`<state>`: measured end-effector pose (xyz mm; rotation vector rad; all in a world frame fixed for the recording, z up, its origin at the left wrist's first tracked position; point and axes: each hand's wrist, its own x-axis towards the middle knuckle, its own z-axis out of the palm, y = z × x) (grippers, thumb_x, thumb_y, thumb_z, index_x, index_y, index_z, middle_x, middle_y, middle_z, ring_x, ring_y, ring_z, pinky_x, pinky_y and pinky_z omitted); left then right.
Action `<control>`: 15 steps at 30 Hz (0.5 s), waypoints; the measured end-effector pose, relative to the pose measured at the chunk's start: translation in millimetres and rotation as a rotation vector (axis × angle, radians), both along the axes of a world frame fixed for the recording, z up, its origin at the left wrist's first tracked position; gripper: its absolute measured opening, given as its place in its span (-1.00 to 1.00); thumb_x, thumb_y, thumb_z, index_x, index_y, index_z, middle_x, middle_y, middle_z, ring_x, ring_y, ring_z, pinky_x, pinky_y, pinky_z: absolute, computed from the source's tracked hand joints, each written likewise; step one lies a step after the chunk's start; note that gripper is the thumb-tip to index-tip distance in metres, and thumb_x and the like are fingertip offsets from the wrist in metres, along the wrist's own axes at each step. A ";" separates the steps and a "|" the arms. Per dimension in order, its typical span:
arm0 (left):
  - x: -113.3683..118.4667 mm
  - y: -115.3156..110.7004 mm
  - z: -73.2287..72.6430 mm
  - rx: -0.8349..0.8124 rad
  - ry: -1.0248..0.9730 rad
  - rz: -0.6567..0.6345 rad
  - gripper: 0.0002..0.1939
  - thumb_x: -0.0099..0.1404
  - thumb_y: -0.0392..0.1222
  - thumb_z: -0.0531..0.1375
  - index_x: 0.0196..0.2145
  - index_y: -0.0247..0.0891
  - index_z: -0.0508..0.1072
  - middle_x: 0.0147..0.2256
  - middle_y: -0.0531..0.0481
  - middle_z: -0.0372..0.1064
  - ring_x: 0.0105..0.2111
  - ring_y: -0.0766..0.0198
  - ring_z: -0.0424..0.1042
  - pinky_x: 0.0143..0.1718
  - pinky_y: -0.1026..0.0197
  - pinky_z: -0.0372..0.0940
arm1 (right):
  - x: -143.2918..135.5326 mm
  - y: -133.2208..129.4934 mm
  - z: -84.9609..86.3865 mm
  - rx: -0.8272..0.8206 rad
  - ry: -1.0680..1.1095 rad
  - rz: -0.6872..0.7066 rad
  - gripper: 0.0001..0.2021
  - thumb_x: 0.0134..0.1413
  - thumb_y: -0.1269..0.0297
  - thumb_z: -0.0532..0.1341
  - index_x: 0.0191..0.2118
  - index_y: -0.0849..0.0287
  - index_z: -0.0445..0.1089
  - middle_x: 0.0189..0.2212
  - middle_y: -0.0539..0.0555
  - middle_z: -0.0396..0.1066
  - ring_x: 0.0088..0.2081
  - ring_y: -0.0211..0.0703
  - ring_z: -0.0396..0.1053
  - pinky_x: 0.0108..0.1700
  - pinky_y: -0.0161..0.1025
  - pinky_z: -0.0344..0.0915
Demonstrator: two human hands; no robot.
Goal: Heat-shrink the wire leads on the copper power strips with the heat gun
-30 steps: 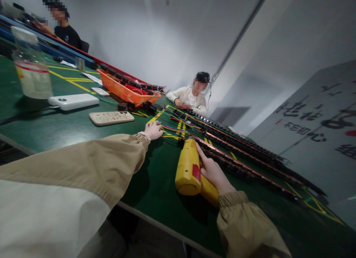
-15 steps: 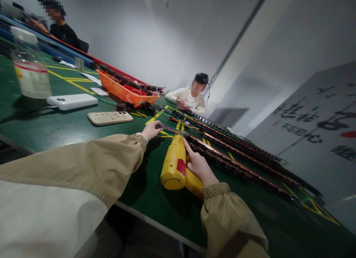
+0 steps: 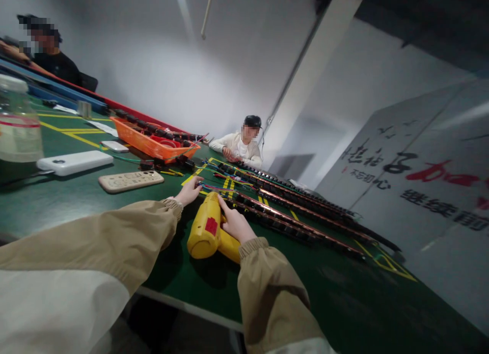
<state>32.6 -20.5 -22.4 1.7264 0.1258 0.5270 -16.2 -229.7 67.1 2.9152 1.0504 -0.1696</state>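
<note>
My right hand (image 3: 236, 222) is wrapped round the handle of a yellow heat gun (image 3: 205, 227) with a red label, its index finger stretched along the body. The nozzle points away from me, toward a bundle of coloured wires (image 3: 218, 189). My left hand (image 3: 188, 191) pinches the near ends of those wires, just left of the nozzle. From the bundle, a long copper-coloured strip with black parts (image 3: 294, 223) runs off to the right along the green table (image 3: 344, 293). The heat gun hides part of the wires.
An orange basket (image 3: 147, 149) holds red and black parts. A phone in a beige case (image 3: 131, 181), a white power bank (image 3: 76, 163) and a bottle (image 3: 19, 135) stand to the left. Further strips (image 3: 305, 201) lie beyond. One person (image 3: 244, 145) sits across, another (image 3: 57, 63) far left.
My view has turned right and tipped up, so everything appears further left. Both hands keep their holds on the wires and the heat gun.
</note>
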 end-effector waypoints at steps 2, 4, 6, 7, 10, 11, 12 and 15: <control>0.1 -1.6 -0.3 -0.107 0.027 -0.028 -0.68 0.15 -0.34 0.04 -0.12 -0.38 0.33 -0.39 -0.04 0.34 -0.41 0.31 0.36 -0.27 0.26 0.26 | -1.8 0.5 1.9 0.004 0.000 0.006 -0.13 -0.02 0.35 0.08 0.34 0.01 -0.45 -0.20 0.16 0.39 -0.19 -0.03 0.40 -0.22 -0.29 0.20; -0.2 -3.0 -0.7 -0.181 0.039 -0.023 -0.71 0.15 -0.34 0.03 -0.15 -0.37 0.33 -0.38 -0.04 0.35 -0.40 0.31 0.38 -0.26 0.26 0.27 | -3.6 -0.1 3.3 0.005 -0.015 -0.010 -0.14 -0.02 0.31 0.10 0.34 -0.02 -0.41 -0.18 0.17 0.39 -0.18 -0.03 0.40 -0.22 -0.28 0.20; -1.7 -4.4 -1.0 -0.235 0.042 -0.006 -0.73 0.16 -0.34 0.01 -0.16 -0.37 0.32 -0.36 -0.06 0.36 -0.39 0.30 0.40 -0.26 0.26 0.27 | -5.5 -1.3 3.8 0.014 -0.041 -0.023 -0.14 -0.02 0.29 0.11 0.34 -0.04 -0.39 -0.18 0.16 0.38 -0.17 -0.02 0.40 -0.21 -0.28 0.21; -2.6 -5.1 -1.2 -0.253 0.039 0.005 -0.74 0.17 -0.33 0.01 -0.17 -0.38 0.32 -0.36 -0.07 0.37 -0.40 0.29 0.40 -0.27 0.25 0.28 | -6.4 -1.9 3.6 0.026 -0.046 -0.023 -0.14 -0.03 0.28 0.11 0.34 -0.05 -0.38 -0.18 0.15 0.38 -0.16 -0.01 0.40 -0.21 -0.28 0.22; -4.1 -6.5 -2.7 -0.319 0.054 0.022 -0.76 0.16 -0.32 0.03 -0.20 -0.38 0.33 -0.37 -0.09 0.39 -0.45 0.28 0.41 -0.32 0.25 0.28 | -7.9 -3.6 2.2 0.033 -0.076 -0.026 -0.15 -0.03 0.28 0.11 0.34 -0.05 -0.37 -0.16 0.17 0.38 -0.14 -0.01 0.40 -0.19 -0.27 0.23; -3.8 -6.5 -3.4 -0.346 0.060 0.028 -0.77 0.15 -0.31 0.05 -0.21 -0.38 0.33 -0.40 -0.07 0.39 -0.45 0.28 0.41 -0.34 0.26 0.28 | -7.8 -3.9 1.6 0.018 -0.087 -0.027 -0.13 -0.06 0.30 0.12 0.34 -0.05 -0.37 -0.16 0.18 0.38 -0.15 0.01 0.40 -0.19 -0.25 0.24; -3.2 -6.3 -4.0 -0.372 0.080 0.044 -0.77 0.13 -0.28 0.07 -0.22 -0.37 0.34 -0.42 -0.06 0.40 -0.46 0.27 0.41 -0.37 0.27 0.27 | -7.5 -4.1 0.9 0.011 -0.092 -0.015 -0.12 -0.07 0.33 0.11 0.34 -0.05 -0.38 -0.16 0.17 0.38 -0.15 0.02 0.40 -0.18 -0.24 0.24; -1.3 -5.2 -5.0 -0.433 0.122 0.025 -0.78 0.13 -0.21 0.10 -0.26 -0.36 0.36 -0.39 -0.08 0.43 -0.44 0.27 0.41 -0.43 0.31 0.22 | -6.4 -4.1 -0.9 -0.001 -0.113 -0.009 -0.10 -0.09 0.34 0.12 0.34 -0.03 -0.38 -0.15 0.19 0.39 -0.15 0.04 0.40 -0.18 -0.23 0.25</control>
